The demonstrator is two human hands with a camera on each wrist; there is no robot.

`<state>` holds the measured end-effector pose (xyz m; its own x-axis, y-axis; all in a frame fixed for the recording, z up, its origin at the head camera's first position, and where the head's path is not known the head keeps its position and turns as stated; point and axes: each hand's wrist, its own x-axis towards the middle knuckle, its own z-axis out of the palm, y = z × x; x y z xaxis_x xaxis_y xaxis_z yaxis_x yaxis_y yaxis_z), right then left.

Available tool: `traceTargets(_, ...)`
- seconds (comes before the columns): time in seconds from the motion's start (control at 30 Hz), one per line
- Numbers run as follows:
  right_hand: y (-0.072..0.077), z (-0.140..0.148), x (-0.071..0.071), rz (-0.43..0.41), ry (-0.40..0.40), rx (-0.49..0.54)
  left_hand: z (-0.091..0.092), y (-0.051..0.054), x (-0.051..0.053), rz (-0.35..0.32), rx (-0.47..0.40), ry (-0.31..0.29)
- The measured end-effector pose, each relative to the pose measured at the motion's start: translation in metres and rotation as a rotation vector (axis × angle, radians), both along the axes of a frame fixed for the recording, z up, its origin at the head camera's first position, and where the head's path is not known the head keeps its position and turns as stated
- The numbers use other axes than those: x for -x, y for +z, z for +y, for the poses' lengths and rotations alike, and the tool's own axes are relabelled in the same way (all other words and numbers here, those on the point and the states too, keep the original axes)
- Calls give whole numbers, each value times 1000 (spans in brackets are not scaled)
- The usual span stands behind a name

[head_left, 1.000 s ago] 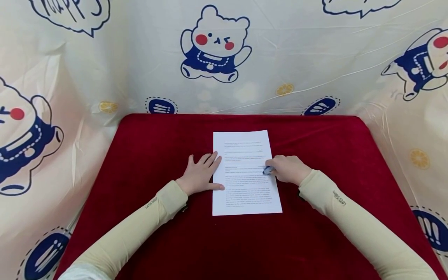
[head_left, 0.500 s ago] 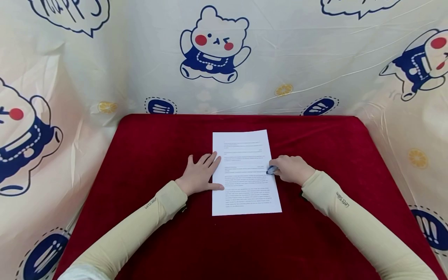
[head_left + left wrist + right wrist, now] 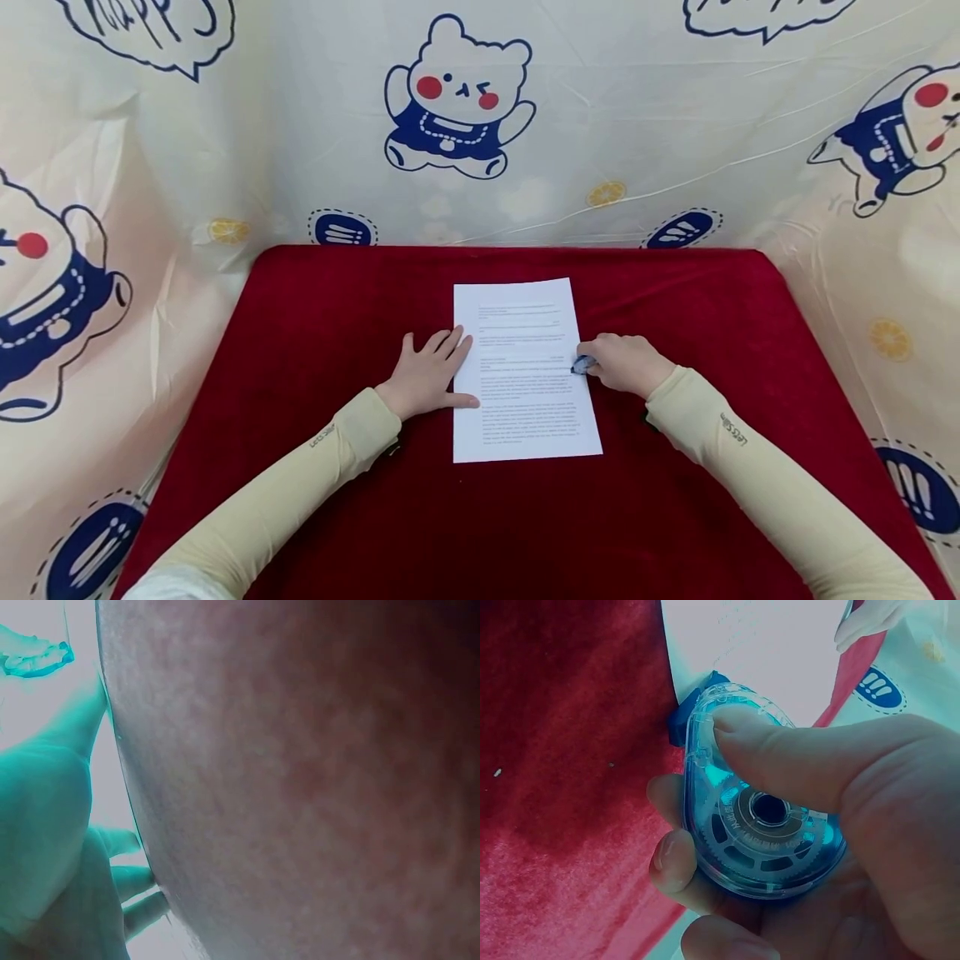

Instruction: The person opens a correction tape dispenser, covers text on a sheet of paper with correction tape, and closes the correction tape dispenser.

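Note:
A printed sheet of paper [image 3: 517,392] lies flat in the middle of the table in the head view. My left hand [image 3: 427,377] rests with spread fingers on its left edge. At the right edge of the sheet, my right hand [image 3: 628,364] grips a correction tape [image 3: 583,364]. The right wrist view shows the clear, blue-tinted case of this correction tape [image 3: 727,859], thumb on top and fingers curled beneath. Its blue tip is by the paper's edge; whether it touches cannot be told. Any tape on the sheet is too small to make out.
A dark red velvet cloth [image 3: 337,317] covers the table around the sheet. Behind it and at both sides hangs a pale curtain [image 3: 600,108] printed with cartoon bears. Small pale specks [image 3: 497,772] lie on the cloth in the right wrist view.
My right hand has shifted slightly right with the correction tape, from over the printed lines to the paper's right edge, then stayed there. The left hand keeps its place.

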<state>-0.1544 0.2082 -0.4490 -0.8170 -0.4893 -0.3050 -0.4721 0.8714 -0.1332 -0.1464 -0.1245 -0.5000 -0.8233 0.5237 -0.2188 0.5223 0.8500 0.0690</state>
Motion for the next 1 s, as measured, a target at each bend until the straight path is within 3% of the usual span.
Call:
traceTargets(0.17, 0, -2, -1, 0, 4, 19, -1, -1, -2, 5, -7, 14)
traceTargets(0.5, 0, -5, -3, 13, 60, 19, -2, -6, -7, 1, -7, -34)
traceTargets(0.77, 7, -23, -6, -10, 100, 77, 1, 2, -14, 43, -19, -65)
traceTargets(1.0, 2, -42, -7, 10, 160, 82, 2, 7, -28, -24, -37, -77)
